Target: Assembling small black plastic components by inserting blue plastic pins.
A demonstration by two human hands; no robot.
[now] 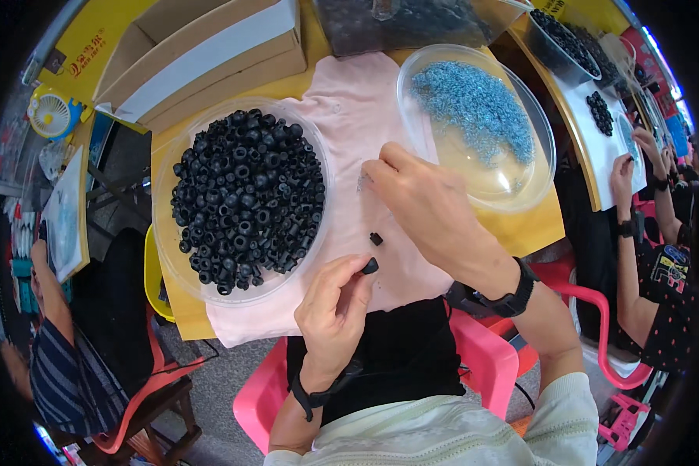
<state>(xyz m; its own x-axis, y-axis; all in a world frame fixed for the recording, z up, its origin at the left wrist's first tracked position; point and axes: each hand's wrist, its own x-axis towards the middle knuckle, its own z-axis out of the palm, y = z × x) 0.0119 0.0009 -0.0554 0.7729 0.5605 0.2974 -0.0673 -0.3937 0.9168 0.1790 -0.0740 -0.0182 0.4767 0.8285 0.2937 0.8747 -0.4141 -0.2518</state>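
My left hand point(334, 309) pinches a small black plastic cap point(370, 266) between thumb and fingertips, low over the pink cloth point(349, 85). Just beyond it, a loose black plastic piece point(376, 238) lies on the cloth. My right hand point(423, 198) is closed in a pinch farther up, at a few tiny metallic bits point(361, 183) on the cloth; whatever its fingertips hold is too small to make out. To the left stands a round clear tub point(163, 252) heaped with black plastic parts point(248, 194). A clear bowl point(547, 182) at the right holds many small bluish metal pieces point(478, 105), apparently springs.
An open cardboard box point(217, 78) stands at the far left of the yellow table point(540, 225), and a dark-filled container point(412, 27) at the far edge. A yellow bin point(155, 279) sits below the left edge. Other people work at side tables, left and right.
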